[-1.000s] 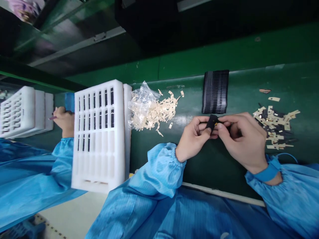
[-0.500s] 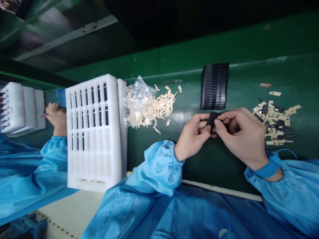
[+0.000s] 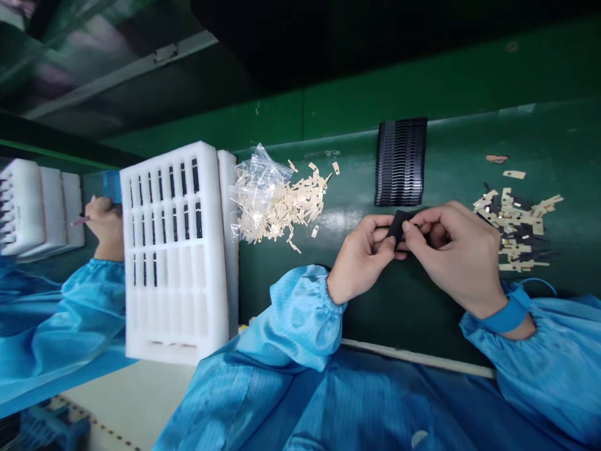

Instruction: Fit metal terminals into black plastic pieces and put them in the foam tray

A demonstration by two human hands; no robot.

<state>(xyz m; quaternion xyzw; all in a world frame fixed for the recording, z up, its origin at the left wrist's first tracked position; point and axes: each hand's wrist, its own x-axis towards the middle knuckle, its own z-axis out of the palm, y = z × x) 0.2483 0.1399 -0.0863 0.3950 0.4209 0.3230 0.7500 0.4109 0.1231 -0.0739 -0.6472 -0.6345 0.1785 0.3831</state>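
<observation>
While we pinch the small black part (image 3: 399, 227) between both hands just above the green tabletop (image 3: 413, 313), our left hand (image 3: 364, 258) is clamped on its lower end with thumb and forefinger. Our right hand (image 3: 455, 254) closes its fingertips on the upper edge. Both hands are thus shut on the one piece, which hangs in the air between them. We judge the double grip steadies a thin, light part: one hand anchors it while the other works at the edge. We cannot tell whether anything else lies under the right fingertips.

The supplies sit within easy reach, it seems by design. A row of black parts (image 3: 400, 163) stands on edge just beyond our hands. Cream strips (image 3: 293, 207) spill from a clear plastic bag (image 3: 256, 181) to the left. A mixed heap of cream and black bits (image 3: 516, 225) lies near our right hand, well apart from the fresh strips, probably so the two do not mingle.

A white foam tray (image 3: 176, 300) stands at our left, with dark pieces in its far slots and its near rows bare. Past it, a co-worker's hand (image 3: 106, 225) holds a pink pen-like tool (image 3: 81, 220) beside more foam trays (image 3: 42, 207). A blue wrist strap (image 3: 507, 316) circles our right wrist, likely worn against static.
</observation>
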